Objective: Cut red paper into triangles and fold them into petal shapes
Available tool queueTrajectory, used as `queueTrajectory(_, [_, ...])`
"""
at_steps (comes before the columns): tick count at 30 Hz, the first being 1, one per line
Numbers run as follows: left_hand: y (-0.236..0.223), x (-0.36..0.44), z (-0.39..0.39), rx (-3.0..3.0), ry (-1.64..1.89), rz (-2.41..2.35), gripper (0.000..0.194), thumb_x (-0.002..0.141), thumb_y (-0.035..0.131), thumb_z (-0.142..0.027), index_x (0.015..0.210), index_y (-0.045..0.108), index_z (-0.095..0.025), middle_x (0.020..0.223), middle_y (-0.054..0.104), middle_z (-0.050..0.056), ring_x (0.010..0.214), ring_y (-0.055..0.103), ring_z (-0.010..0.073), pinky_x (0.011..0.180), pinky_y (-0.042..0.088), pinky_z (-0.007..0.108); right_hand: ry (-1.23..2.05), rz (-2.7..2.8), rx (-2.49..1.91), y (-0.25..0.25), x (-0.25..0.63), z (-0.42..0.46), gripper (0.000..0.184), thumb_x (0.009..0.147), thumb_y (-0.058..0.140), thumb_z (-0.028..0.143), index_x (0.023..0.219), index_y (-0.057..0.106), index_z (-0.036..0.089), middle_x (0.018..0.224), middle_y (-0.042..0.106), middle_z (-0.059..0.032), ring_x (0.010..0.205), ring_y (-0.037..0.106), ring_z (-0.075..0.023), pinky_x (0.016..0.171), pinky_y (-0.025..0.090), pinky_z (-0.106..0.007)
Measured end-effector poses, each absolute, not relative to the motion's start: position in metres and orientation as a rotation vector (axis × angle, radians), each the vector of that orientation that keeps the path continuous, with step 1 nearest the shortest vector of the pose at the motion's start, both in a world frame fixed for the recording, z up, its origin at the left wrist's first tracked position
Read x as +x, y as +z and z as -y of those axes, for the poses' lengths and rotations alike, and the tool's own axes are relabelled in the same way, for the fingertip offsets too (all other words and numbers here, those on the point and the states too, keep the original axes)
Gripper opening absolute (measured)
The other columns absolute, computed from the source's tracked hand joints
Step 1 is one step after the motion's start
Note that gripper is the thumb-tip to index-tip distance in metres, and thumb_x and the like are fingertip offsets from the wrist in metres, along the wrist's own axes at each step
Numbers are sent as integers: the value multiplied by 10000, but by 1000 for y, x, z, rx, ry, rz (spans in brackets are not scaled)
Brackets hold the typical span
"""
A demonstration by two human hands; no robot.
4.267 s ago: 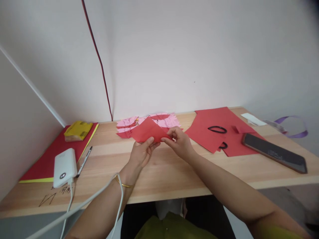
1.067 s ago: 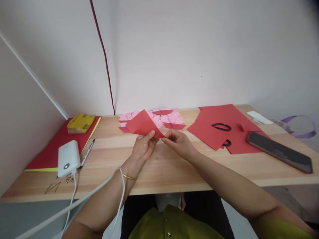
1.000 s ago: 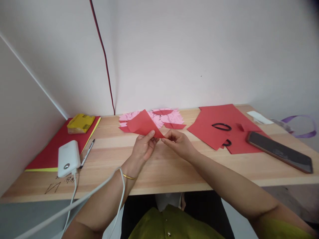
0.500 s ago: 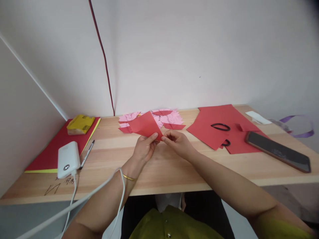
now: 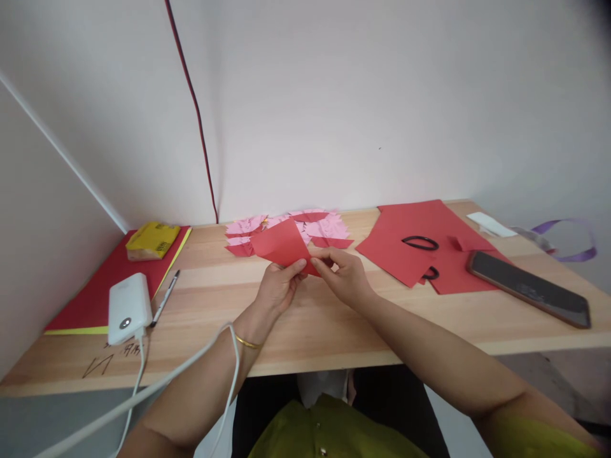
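A sheet of red paper (image 5: 282,242) is held up above the front middle of the table, tilted, between my two hands. My left hand (image 5: 282,280) pinches its lower edge, thumb on top and fingers beneath. My right hand (image 5: 341,273) is closed on the paper's right-hand corner with thumb and forefinger; the fingertips partly cover that corner. Behind the sheet lie pink and red cut-paper pieces (image 5: 329,228) with fringed edges, partly hidden by it.
To the right are red paper sheets (image 5: 420,219), black-handled scissors (image 5: 420,242) partly under paper, and a phone (image 5: 529,289). At left lie a yellow packet (image 5: 153,240), a white power bank (image 5: 128,306) with its cable, and a pen (image 5: 165,298). A wall rises behind the table.
The red sheet has tilted, its top corner dipping slightly and its right corner showing further between the hands. My right fingers have shifted slightly along it. The camera view has drifted a little.
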State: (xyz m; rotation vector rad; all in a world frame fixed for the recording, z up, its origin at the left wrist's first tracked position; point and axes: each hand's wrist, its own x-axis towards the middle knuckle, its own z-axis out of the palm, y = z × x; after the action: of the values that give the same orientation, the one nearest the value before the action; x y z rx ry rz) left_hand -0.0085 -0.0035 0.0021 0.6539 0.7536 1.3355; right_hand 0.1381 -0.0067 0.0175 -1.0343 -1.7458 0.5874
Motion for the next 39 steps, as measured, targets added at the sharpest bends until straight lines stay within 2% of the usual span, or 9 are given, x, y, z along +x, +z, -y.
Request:
queueTrajectory(7, [1,-7,5,722,1363,-772,310,605,778,-169,898,682,-135,928,701,76,834,634,173,761,475,303,542,1765,-1028,16,137,7,143,847,525,235,860,662,200,801,684,-32,701,582,-148,625,438,-261])
queueTrajectory(12, [0,-5,5,743,1360,-806,306,583,786,-173,872,696,-131,926,706,83,852,634,185,791,470,318,778,1651,-1064,11,137,1,174,846,537,352,859,592,188,711,622,-9,606,542,-128,562,420,-246])
queueTrajectory(16, [-3,-4,6,785,1350,-863,310,566,795,-180,858,703,-131,884,708,80,775,629,167,728,469,297,804,1732,-1039,9,139,0,214,891,458,359,800,546,187,738,592,-14,660,536,-135,606,416,-250])
queueTrajectory(21, [-4,-6,7,812,1329,-891,322,577,794,-187,881,702,-135,882,700,73,761,613,152,667,455,259,701,1841,-1035,8,137,3,176,931,356,313,852,462,197,802,569,-37,709,544,-158,655,418,-279])
queueTrajectory(31, [-1,-3,9,774,1279,-905,291,563,804,-198,819,693,-117,769,681,53,667,578,124,608,430,244,685,1854,-1119,5,133,3,174,928,342,342,861,428,207,775,570,-29,661,554,-160,613,415,-272])
queueTrajectory(35, [1,-6,6,717,1316,-889,317,565,803,-243,836,680,-135,809,691,54,667,584,128,595,429,246,594,1860,-1159,7,135,2,178,922,339,348,825,407,215,743,550,-29,631,530,-166,581,390,-272])
queueTrajectory(39, [7,-16,2,731,1446,-889,264,592,786,-285,765,647,-141,666,640,-2,525,499,68,546,396,218,581,1844,-1161,10,139,0,196,917,353,357,781,379,218,682,515,-6,590,485,-151,557,361,-259])
